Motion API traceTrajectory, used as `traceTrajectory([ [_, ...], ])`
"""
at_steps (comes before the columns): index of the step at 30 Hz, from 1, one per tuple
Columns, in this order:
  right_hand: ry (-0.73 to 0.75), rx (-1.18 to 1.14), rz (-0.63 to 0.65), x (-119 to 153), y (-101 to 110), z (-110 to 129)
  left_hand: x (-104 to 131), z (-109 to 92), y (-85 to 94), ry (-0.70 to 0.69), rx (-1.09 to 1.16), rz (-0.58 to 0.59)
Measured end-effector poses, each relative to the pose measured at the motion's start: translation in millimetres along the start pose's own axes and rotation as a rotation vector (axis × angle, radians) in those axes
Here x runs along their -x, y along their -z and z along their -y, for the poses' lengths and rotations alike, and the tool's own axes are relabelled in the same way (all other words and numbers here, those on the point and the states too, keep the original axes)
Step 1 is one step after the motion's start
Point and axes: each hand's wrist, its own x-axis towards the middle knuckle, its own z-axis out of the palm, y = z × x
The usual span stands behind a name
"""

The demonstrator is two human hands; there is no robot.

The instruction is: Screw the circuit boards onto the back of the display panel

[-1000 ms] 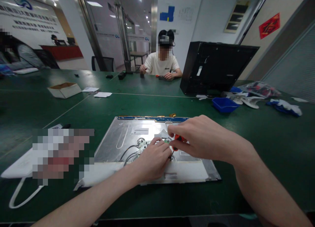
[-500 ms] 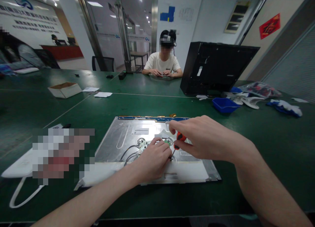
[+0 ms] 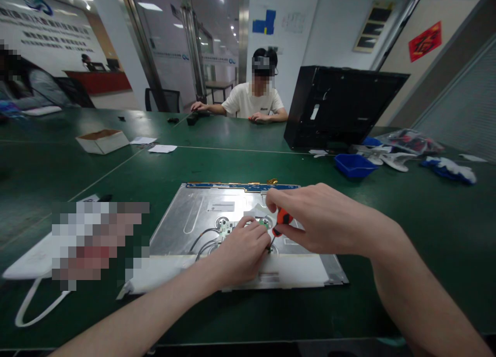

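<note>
My right hand (image 3: 321, 217) is closed round the red and black handle of a screwdriver (image 3: 283, 217). Its thin shaft slants down to the left, and the tip is beside my left fingers. My left hand (image 3: 246, 246) rests over the middle of a flat silver display panel (image 3: 197, 212), fingers bent and pressed together; what they pinch is hidden. Partly under that hand lies a small circuit board (image 3: 226, 232) with dark cables (image 3: 201, 238) curving off to the left. A blue circuit strip (image 3: 217, 186) runs along the panel's far edge.
A black monitor housing (image 3: 344, 104) stands at the back right, beside a blue tray (image 3: 354, 166). An open box (image 3: 103, 141) sits at the far left. Left of the panel lies a white device (image 3: 31, 256) with a cable, partly blurred. Across the table sits a person (image 3: 253, 98).
The screwdriver handle has turned slightly in my right hand; both my hands keep their places. The person opposite has stretched one arm out toward a small black object on the table.
</note>
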Motion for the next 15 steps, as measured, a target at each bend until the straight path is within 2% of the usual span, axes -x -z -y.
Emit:
traceTrajectory([
  [3, 0.031, -0.039, 0.011, 0.2, 1.9, 1.3, 0.2, -0.2, -1.3, 0.007, -0.003, -0.002],
  [9, -0.033, 0.054, -0.001, -1.2, 1.9, 3.3, 0.9, 0.0, -1.7, 0.006, 0.028, -0.013],
  [15, 0.053, -0.052, 0.022, 1.6, 5.0, 5.6, 0.5, 1.0, -7.2, 0.008, 0.034, -0.02],
])
